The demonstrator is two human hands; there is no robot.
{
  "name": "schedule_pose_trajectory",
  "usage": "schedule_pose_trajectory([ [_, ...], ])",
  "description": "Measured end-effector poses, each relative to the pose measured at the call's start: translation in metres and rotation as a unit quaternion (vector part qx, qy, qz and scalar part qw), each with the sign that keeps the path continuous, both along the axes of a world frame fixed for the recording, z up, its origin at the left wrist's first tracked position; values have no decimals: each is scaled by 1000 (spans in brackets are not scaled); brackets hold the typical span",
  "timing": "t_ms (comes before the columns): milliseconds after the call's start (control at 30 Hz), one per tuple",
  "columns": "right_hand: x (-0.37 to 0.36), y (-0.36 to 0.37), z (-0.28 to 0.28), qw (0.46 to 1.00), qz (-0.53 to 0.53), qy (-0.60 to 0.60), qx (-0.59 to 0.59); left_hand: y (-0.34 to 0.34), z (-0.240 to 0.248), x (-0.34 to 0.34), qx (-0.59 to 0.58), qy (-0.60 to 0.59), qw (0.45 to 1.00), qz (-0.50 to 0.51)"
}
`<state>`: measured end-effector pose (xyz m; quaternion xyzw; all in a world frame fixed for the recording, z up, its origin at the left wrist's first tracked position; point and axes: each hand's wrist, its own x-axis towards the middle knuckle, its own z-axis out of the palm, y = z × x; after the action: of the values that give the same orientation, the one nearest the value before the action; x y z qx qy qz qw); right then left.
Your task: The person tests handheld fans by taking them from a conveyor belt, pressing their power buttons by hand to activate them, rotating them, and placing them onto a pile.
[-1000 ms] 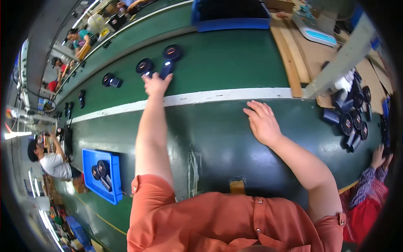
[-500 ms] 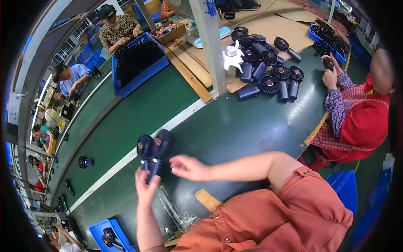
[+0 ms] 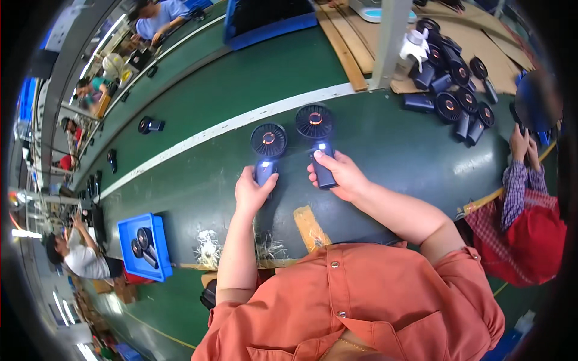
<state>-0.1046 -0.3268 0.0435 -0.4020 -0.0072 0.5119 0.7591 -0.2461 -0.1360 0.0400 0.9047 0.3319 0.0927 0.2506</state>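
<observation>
My left hand (image 3: 253, 191) is closed around the handle of a dark handheld fan (image 3: 268, 141). A second handheld fan (image 3: 314, 122) sits in my right hand (image 3: 342, 172), whose thumb rests on the front of the handle just below a small white light. The left fan's handle shows a similar light. Side by side, both fans have their round grilles pointing away from me and their faces up, over the dark green work surface (image 3: 198, 198). The right fan is slightly farther from me than the left one.
Many fans (image 3: 448, 106) lie piled at the far right beside a white bladed object (image 3: 414, 49). A blue bin (image 3: 159, 246) holding fans stands at the left edge. A co-worker (image 3: 524, 192) sits at the right. Single fans (image 3: 150, 125) lie beyond the white strip (image 3: 241, 133).
My right hand, empty before, now grips one of the two fans, which were together by my left hand. The fans are now apart, and lights show on both handles. The view has swung.
</observation>
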Motion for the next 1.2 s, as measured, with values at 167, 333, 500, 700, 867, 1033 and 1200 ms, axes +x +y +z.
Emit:
schedule_pose_trajectory([
  [167, 11, 0, 7, 986, -42, -136, 85, -38, 1, 36, -326, -336, 883, 24],
  [333, 26, -6, -25, 976, -32, -204, 74, -69, -22, 53, -515, -378, 769, -2],
  [500, 37, -9, -28, 969, 6, -247, 23, -59, -30, 52, -556, -412, 721, -37],
  [700, 37, -3, -28, 964, 18, -265, 26, -49, -32, 47, -562, -405, 720, -45],
  [867, 43, -3, -29, 967, 13, -253, 28, -46, -31, 48, -575, -378, 724, -47],
  [1033, 41, -1, -28, 968, 22, -246, 45, -50, -30, 47, -547, -365, 753, -24],
  [1200, 42, -2, -29, 967, 17, -247, 50, -50, -31, 51, -573, -375, 729, -29],
])
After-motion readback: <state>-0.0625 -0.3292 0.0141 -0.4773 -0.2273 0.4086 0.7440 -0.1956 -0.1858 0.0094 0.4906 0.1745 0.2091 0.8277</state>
